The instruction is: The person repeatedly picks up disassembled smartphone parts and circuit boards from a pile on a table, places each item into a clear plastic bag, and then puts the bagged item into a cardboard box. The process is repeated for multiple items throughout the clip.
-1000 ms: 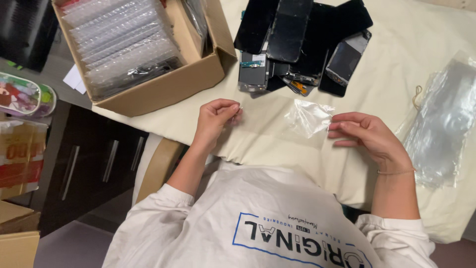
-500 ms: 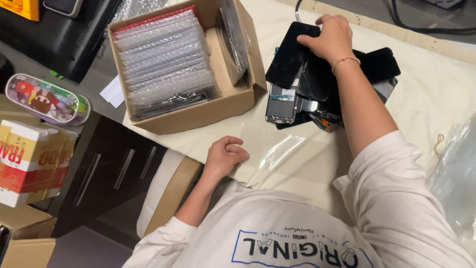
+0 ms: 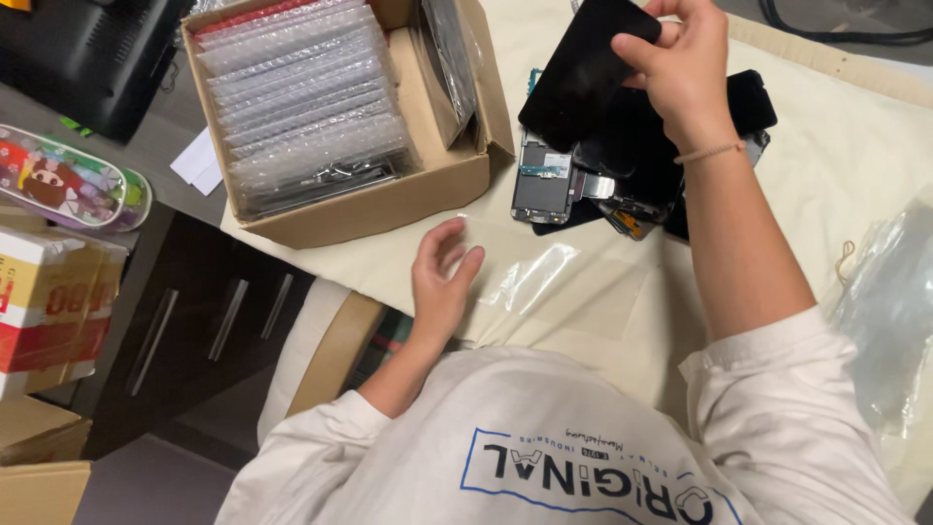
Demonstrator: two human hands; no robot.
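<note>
My left hand (image 3: 439, 282) hovers open over the clear plastic bag (image 3: 530, 277) on the tabletop (image 3: 855, 156), holding nothing. Farther off, my right hand (image 3: 680, 63) pinches a black phone screen (image 3: 583, 73) above the pile, its long axis tilted up-right.

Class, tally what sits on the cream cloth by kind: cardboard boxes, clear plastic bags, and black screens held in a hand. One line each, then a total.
Cardboard box: 1
Clear plastic bags: 2
Black screen in right hand: 1
Total: 4
</note>
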